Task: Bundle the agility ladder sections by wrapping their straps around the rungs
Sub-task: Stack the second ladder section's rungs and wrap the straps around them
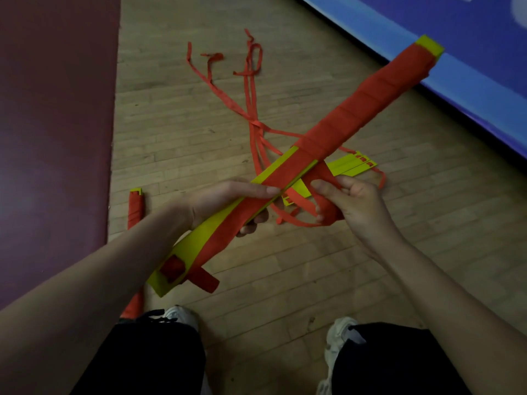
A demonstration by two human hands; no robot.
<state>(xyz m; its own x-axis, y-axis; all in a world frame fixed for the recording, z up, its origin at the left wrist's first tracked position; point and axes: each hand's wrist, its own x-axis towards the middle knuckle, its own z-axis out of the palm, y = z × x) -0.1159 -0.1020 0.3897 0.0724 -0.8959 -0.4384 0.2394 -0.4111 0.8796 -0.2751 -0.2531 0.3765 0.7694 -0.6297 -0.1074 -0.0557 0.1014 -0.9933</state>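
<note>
Rung bundle (pixel 356 115) aimed upper-right, left hand (pixel 228 198) gripping it; right hand (pixel 356 201) pinching strap (pixel 325 175)

The stacked rungs (pixel 194 243) in the left hand (pixel 225 198) look like smooth, flat plastic, yellow-green with a dull, matt face. The red strap (pixel 356 109) wound round them, its free length pinched in the right hand (pixel 356 201), is woven cloth webbing, matt, lying in flat, slightly creased turns. Beyond both hands the loose straps (pixel 251 89) are the same limp cloth, twisted and crumpled. The floor (pixel 176 132) beneath the hands is strip wood, worn, with a faint sheen. Left of the left hand the maroon mat (pixel 57 109) looks matt and even. Beyond the right hand the blue pad (pixel 470 52) carries a soft gloss, like vinyl. Below the forearms, the trousers (pixel 148 360) are matt black cloth.
</note>
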